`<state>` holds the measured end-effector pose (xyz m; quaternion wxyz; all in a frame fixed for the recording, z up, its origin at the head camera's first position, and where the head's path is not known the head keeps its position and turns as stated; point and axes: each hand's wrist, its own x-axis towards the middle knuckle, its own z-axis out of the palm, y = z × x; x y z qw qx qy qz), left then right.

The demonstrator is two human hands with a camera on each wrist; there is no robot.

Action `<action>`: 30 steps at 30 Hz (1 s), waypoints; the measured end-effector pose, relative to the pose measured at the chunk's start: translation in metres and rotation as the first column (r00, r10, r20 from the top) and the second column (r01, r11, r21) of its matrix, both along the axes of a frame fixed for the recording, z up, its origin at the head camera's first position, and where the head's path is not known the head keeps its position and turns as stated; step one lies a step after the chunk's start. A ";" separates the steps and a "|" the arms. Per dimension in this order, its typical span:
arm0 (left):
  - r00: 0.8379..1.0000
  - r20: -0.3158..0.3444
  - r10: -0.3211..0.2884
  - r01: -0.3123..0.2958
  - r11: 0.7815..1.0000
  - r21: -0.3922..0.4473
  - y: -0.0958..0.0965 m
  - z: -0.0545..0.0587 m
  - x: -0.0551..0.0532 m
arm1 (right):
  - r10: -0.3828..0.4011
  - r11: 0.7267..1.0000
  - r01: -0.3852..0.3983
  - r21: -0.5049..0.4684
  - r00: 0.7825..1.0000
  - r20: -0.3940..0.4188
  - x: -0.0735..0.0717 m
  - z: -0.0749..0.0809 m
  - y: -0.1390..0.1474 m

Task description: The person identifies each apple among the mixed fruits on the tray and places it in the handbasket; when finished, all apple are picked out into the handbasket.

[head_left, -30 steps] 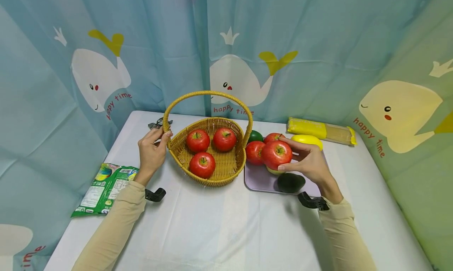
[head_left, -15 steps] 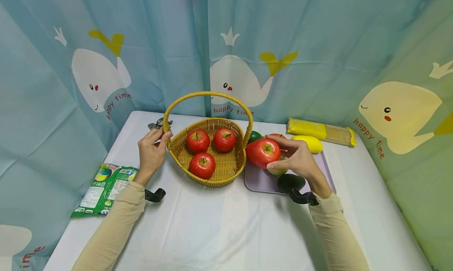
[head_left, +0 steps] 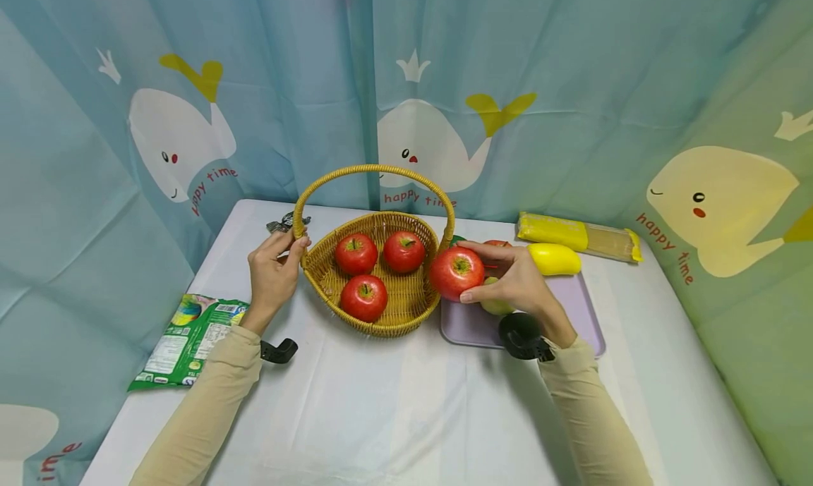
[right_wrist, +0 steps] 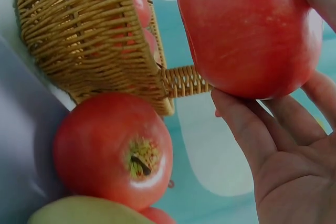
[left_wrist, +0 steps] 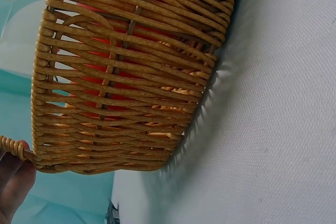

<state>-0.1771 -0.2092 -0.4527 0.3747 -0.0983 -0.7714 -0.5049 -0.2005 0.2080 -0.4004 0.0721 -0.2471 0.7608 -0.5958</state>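
My left hand (head_left: 274,274) pinches the foot of the arched handle on the left side of a woven basket (head_left: 406,310). Inside the basket lie three red apples, one at front (head_left: 364,298) and two behind. Between thumb and fingers, my right hand (head_left: 524,281) grips another red apple (head_left: 456,273), raised beside the basket's right rim. In the right wrist view this held apple (right_wrist: 252,32) hangs above a further red apple (right_wrist: 113,148) and a yellow-green fruit (right_wrist: 86,212). The left wrist view shows the basket's woven wall (left_wrist: 126,77) and my left fingertips at the handle.
A lilac tray (head_left: 470,331) on the right bears fruit, partly hidden by my right hand. A yellow mango (head_left: 555,259) lies at its back, near a yellow noodle packet (head_left: 578,237). On the left lie a green snack bag (head_left: 187,341) and a dark wrapped candy (head_left: 282,222).
My right hand has carried its apple leftward from above the tray to the basket's right rim. The left hand and the basket have stayed in place.
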 end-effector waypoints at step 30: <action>1.000 0.007 0.018 -0.018 1.000 0.005 0.003 0.002 0.000 | 0.096 0.994 -0.097 0.055 0.995 0.012 0.000 -0.001 -0.034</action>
